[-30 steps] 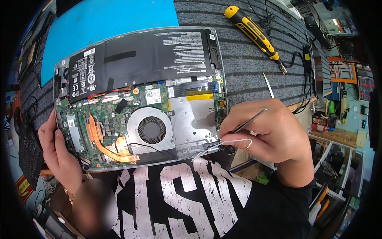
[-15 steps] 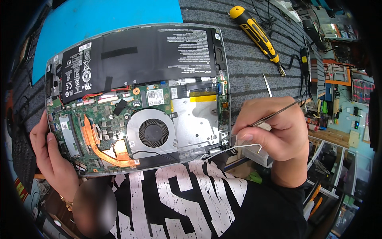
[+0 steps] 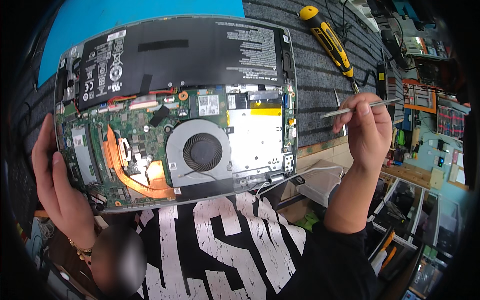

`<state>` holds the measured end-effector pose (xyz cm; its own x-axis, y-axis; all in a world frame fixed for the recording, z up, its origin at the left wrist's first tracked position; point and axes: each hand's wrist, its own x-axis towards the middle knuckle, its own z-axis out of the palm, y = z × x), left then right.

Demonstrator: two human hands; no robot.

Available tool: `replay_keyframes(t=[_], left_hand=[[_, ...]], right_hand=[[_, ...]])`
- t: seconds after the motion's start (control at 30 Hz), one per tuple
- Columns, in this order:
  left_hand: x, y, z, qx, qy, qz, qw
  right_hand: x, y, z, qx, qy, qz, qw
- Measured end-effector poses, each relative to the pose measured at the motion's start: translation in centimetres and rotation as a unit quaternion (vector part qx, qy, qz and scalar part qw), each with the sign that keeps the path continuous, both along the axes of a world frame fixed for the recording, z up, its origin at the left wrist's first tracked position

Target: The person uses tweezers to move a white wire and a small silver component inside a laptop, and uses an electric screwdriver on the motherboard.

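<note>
An opened laptop base (image 3: 257, 145) is tilted in front of me, its insides showing. A black battery (image 3: 200, 62) fills its far side, with a round fan (image 3: 202, 152) and a copper heat pipe (image 3: 142, 187) nearer me. My left hand (image 3: 62, 190) grips the laptop's left edge, some fingers hidden beneath. My right hand (image 3: 367, 127) is off to the right, clear of the laptop, pinching slim metal tweezers (image 3: 345, 112). A loose white cable (image 3: 315, 170) sticks out from the laptop's near right corner, and a thin dark cable (image 3: 200, 172) lies over the fan.
A yellow and black screwdriver (image 3: 327, 42) lies on the grey ribbed mat (image 3: 272, 20) at the far right. Close to it is a thin pointed blade (image 3: 338, 100). A blue mat (image 3: 125, 15) lies behind the laptop. A clear plastic box (image 3: 320, 182) is below my right hand.
My right hand has moved away from the laptop's near right corner, up and right, with the tweezers. The white cable's end swung right. The laptop shifted slightly right and away; the dark cable now crosses the fan.
</note>
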<state>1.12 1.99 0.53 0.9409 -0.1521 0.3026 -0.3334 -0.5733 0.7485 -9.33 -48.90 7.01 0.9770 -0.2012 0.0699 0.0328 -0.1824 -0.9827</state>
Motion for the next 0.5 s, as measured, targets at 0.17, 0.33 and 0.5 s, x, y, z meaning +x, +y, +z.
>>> replay_keyframes(t=[0.17,0.33,0.5], left_hand=[[0.0,-0.3,-0.6,-0.108,0.031,0.012,0.994],[0.1,-0.9,-1.1,-0.103,0.021,0.036,0.994],[0.4,-1.1,-1.7,-0.124,0.006,0.023,0.992]], right_hand=[[0.3,-1.1,-1.3,0.044,-0.013,-0.08,0.996],[0.5,-1.7,-1.9,0.049,-0.018,-0.119,0.992],[0.9,-3.1,-1.0,0.018,-0.039,-0.161,0.986]])
